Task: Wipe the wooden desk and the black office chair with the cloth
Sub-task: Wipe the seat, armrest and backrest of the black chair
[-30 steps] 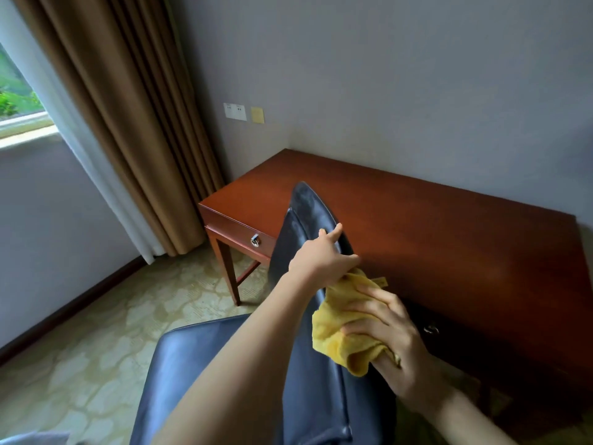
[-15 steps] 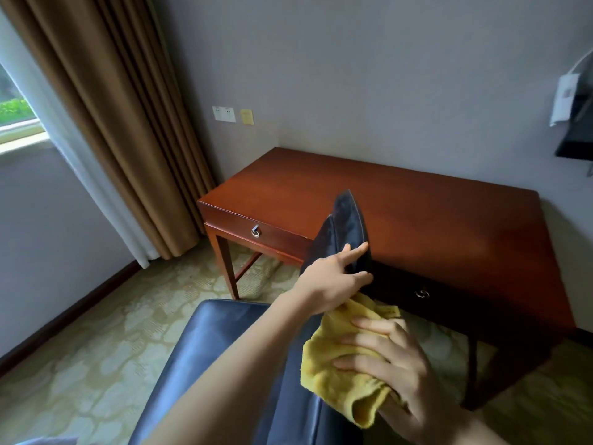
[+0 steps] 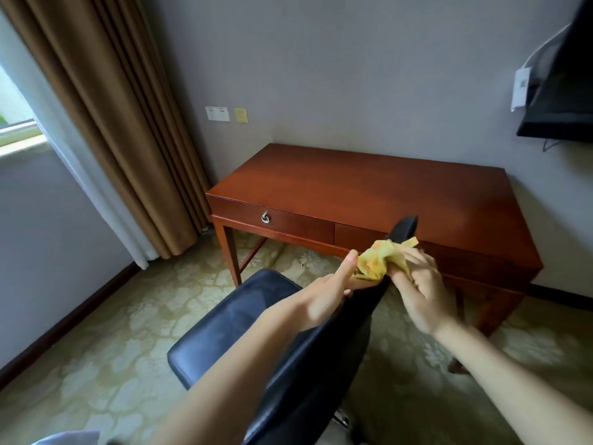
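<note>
The black office chair [image 3: 237, 319] stands in front of me, its backrest seen edge-on and rising toward the wooden desk [image 3: 378, 194]. A bunched yellow cloth [image 3: 378, 260] sits on the backrest's upper edge. My right hand [image 3: 420, 290] grips the cloth from the right side. My left hand [image 3: 330, 290] lies against the left face of the backrest with its fingers straight, fingertips touching the cloth. The desk top is bare and has a drawer with a ring pull [image 3: 265, 217].
Brown curtains [image 3: 128, 123] and a white sheer hang at the left beside a window. A dark wall-mounted screen [image 3: 564, 91] with a cable is at the upper right. Patterned carpet [image 3: 96, 348] surrounds the chair. Wall sockets [image 3: 217, 113] sit above the desk's left end.
The view pulled back and the chair now sits farther from the desk. Both hands and the cloth moved up the backrest to near its top edge; the cloth is more bunched.
</note>
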### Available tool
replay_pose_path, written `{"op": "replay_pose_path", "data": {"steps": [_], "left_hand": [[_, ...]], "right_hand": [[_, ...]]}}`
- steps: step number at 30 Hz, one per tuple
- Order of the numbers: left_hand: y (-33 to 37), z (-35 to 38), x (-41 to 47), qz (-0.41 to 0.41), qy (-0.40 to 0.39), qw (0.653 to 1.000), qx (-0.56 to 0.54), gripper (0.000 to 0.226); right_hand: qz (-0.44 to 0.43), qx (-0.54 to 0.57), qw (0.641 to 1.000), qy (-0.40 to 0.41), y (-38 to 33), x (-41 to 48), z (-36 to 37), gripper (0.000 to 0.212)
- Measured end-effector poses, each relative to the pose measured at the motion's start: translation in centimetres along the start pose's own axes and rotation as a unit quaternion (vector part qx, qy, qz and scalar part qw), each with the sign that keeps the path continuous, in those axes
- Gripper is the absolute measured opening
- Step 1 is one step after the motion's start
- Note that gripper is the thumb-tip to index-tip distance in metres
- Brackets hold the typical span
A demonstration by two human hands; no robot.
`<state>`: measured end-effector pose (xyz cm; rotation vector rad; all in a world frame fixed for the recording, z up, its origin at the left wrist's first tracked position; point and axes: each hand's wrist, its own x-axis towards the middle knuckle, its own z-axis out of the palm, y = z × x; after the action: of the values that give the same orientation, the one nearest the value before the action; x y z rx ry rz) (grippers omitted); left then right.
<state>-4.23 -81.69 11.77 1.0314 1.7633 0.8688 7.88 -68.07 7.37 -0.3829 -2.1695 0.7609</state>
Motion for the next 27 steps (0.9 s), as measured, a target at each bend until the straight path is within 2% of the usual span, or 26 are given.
{"op": "replay_pose_path", "data": {"steps": [3,5,8,10,11,14,15,19,22,24,27], "left_hand": [[-1.0,-0.5,-3.9,-0.01,-0.021,0.999,0.031,0.083],[-1.7,-0.9,-6.6,-0.015,-0.024,0.999,0.045,0.082],[-2.8,-1.4,-10.4,-0.009,-0.003,0.998,0.061,0.076],[-3.5,-1.9,-12.6,-0.008,0.015,0.998,0.066,0.074],[-3.8,-2.1,-13.9,-0.012,0.028,0.997,0.069,0.072],[-4.6,-3.0,-16.9,-0.031,0.066,0.993,0.092,0.069],[-4.9,-3.3,-17.8,-0.04,0.076,0.992,0.095,0.066],[-6.5,-5.0,-20.9,-0.069,0.124,0.985,0.095,0.061],[-7.7,-6.1,-22.7,-0.079,0.182,0.972,0.123,0.064],[-8.5,-6.5,-23.8,-0.087,0.232,0.953,0.173,0.064],[-9.7,-6.2,-25.0,-0.09,0.324,0.902,0.272,0.072]], "right_hand": [[-0.043,-0.035,0.998,-0.018,-2.0,-2.5,0.3,0.026],[-0.082,-0.055,0.993,-0.06,-2.8,-3.7,0.0,0.029],[-0.097,-0.089,0.981,-0.146,-3.5,-4.7,-0.7,0.058],[-0.09,-0.108,0.975,-0.17,-3.9,-4.9,-1.1,0.066],[-0.089,-0.114,0.975,-0.172,-4.2,-5.0,-1.3,0.061],[-0.094,-0.105,0.972,-0.188,-4.8,-5.3,-1.6,0.029],[-0.093,-0.094,0.97,-0.202,-4.9,-5.4,-1.7,0.025],[0.02,-0.071,0.955,-0.287,-5.0,-5.8,-1.8,0.026],[0.071,-0.059,0.942,-0.322,-5.3,-6.4,-1.8,0.033],[0.069,-0.025,0.94,-0.334,-6.4,-7.3,-1.2,0.032],[0.018,0.034,0.934,-0.354,-8.6,-9.1,0.6,0.024]]}}
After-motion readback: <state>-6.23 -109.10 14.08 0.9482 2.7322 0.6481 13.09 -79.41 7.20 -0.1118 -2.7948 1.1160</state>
